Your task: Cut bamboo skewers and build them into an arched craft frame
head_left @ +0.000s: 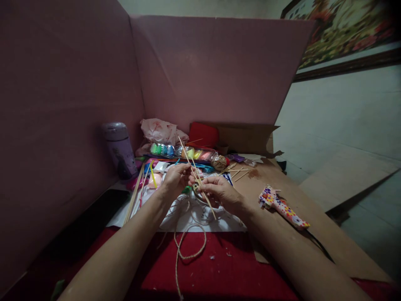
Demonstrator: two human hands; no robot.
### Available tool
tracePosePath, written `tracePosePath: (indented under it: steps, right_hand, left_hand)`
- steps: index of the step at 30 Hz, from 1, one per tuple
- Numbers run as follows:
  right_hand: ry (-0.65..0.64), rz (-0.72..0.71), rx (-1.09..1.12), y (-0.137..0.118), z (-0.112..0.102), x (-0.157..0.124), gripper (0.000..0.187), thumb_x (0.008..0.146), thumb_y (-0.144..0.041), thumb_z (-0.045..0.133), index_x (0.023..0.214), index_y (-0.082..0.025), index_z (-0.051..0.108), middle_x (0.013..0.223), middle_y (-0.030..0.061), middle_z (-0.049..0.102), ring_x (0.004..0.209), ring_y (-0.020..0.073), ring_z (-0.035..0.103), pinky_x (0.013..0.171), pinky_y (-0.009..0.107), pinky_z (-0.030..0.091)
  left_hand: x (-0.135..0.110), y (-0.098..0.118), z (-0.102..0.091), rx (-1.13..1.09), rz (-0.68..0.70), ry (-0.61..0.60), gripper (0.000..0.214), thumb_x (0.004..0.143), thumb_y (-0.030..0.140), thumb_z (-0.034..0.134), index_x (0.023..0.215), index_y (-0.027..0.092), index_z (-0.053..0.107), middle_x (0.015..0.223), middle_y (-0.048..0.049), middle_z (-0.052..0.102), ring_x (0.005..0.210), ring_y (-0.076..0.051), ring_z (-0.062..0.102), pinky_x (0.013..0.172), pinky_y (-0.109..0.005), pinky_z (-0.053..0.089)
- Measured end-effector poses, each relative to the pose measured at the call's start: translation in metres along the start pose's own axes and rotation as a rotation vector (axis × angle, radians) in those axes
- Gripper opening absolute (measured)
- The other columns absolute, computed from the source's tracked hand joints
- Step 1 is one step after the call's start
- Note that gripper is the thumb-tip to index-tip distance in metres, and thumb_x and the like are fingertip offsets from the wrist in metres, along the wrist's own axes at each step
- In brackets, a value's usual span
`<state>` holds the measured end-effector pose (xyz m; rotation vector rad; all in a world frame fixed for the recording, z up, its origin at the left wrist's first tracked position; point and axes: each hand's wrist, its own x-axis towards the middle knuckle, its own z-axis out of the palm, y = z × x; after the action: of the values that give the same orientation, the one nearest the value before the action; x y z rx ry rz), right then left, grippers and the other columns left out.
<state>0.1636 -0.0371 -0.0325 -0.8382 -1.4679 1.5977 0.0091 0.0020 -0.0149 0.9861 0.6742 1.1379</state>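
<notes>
At the middle of a red-covered surface [200, 286], above white paper [173, 224], two bare hands met around thin wooden sticks [207, 202]. The sticks lay close together at a narrow angle, their long axis slanting from the far left down to the near right, passing between the hands. The right hand [221, 192] pinched them between thumb and fingers below the middle, and was the nearer hand to the low ends, which poked out toward the wearer. The left hand [177, 177] was nearer the high, far ends; its fingers were curled narrowly beside the sticks, though whether they gripped could not be told. Twine [205, 240] looped below, toward the wearer. A flower-patterned glue gun [283, 207] lay on cardboard [250, 194] to the right.
</notes>
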Motion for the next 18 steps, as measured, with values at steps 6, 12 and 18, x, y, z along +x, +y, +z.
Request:
tracePosePath:
  steps: [6, 12, 18]
  right_hand:
    - [-0.019, -0.024, -0.007, 0.0027, -0.0057, 0.0028, 0.02, 0.073, -0.031, 0.062, 0.064, -0.015, 0.054, 0.048, -0.006, 0.049, 0.034, 0.0034, 0.032, 0.033, 0.017, 0.02]
    - [-0.049, -0.012, -0.001, 0.002, -0.0064, 0.0027, 0.018, 0.074, -0.029, 0.061, 0.064, -0.015, 0.055, 0.048, -0.006, 0.048, 0.036, 0.0036, 0.03, 0.035, 0.019, 0.019]
    - [-0.036, 0.004, -0.065, -0.0006, -0.0056, 0.0015, 0.018, 0.073, -0.031, 0.06, 0.068, -0.014, 0.058, 0.05, -0.0051, 0.05, 0.035, 0.0038, 0.032, 0.035, 0.019, 0.021]
  left_hand:
    - [-0.0007, 0.0029, -0.0037, -0.002, 0.042, -0.033, 0.01, 0.076, 0.014, 0.054, 0.073, 0.007, 0.06, 0.061, -0.0051, 0.061, 0.045, -0.009, 0.055, 0.041, -0.018, 0.044]
    - [-0.0005, 0.0068, -0.0067, -0.056, 0.082, 0.009, 0.01, 0.071, 0.008, 0.057, 0.081, 0.009, 0.058, 0.064, -0.0032, 0.06, 0.045, -0.008, 0.054, 0.039, -0.017, 0.041]
    - [-0.0019, 0.0073, -0.0061, 0.022, 0.145, 0.041, 0.014, 0.065, 0.013, 0.067, 0.075, 0.009, 0.057, 0.061, -0.002, 0.059, 0.046, -0.007, 0.052, 0.04, -0.016, 0.04]
